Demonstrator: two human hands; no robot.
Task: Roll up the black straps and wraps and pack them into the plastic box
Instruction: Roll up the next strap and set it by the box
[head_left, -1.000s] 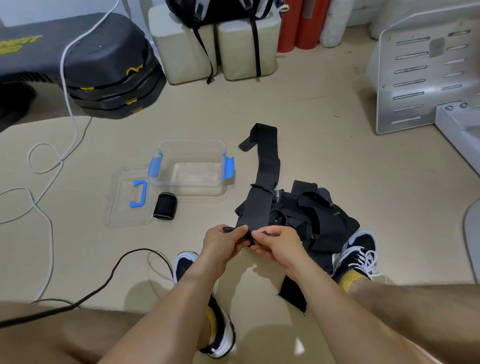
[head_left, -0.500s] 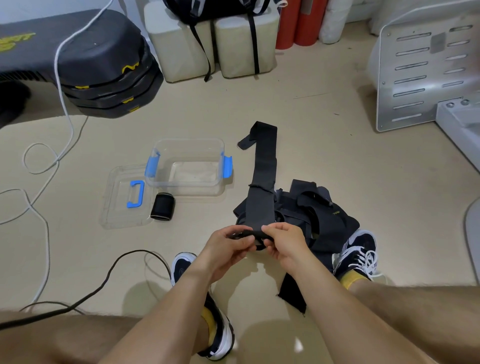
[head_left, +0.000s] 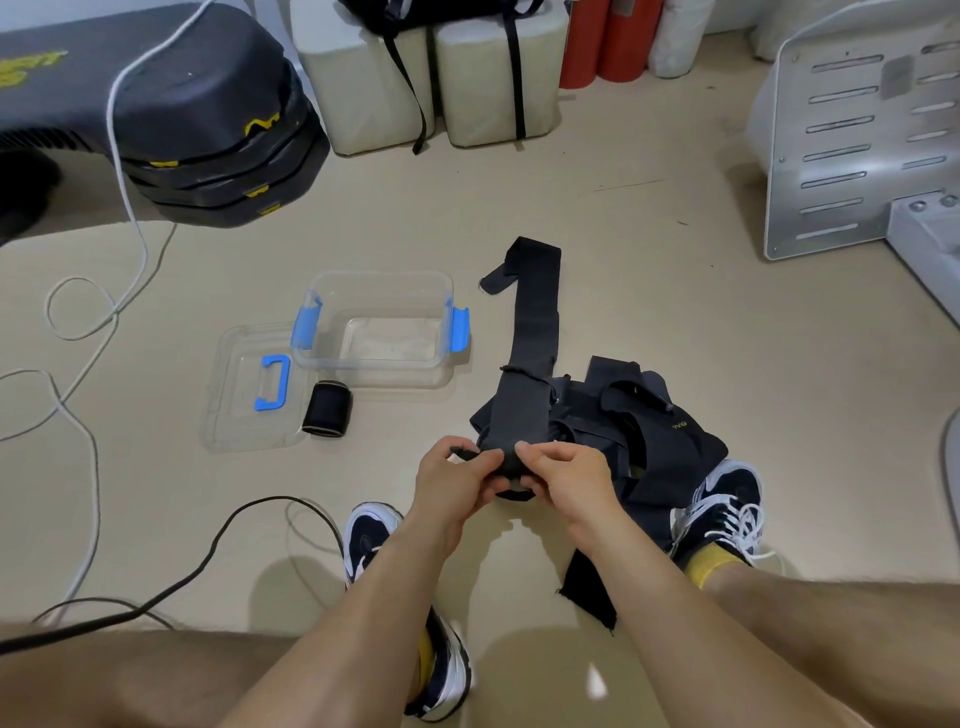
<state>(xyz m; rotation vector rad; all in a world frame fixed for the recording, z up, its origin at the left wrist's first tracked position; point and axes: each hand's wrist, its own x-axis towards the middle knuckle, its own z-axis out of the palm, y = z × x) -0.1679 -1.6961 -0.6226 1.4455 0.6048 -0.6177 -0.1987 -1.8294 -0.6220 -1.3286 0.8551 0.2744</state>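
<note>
The near end of a long black strap (head_left: 535, 312) is pinched between both hands. It is gripped from the left by the curled fingers and thumb of the left hand (head_left: 457, 478), and the right hand (head_left: 566, 478) is curled round it from the right, where a small roll (head_left: 506, 460) is formed. From the hands the strap is laid flat across the beige floor (head_left: 675, 312), its far end folded over to the left. Just to its right, partly under it, a loose pile of black straps and wraps (head_left: 649, 431) is heaped, touching the right shoe (head_left: 722, 504). To the left of the strap the clear plastic box (head_left: 382, 274) is set open on the floor, with blue latches (head_left: 460, 335) at both ends. Its clear lid (head_left: 244, 421), fitted with a blue handle (head_left: 274, 382), is laid at the box's near left corner. One rolled black wrap (head_left: 328, 408) is placed at the lid's right edge, just in front of the box.
</note>
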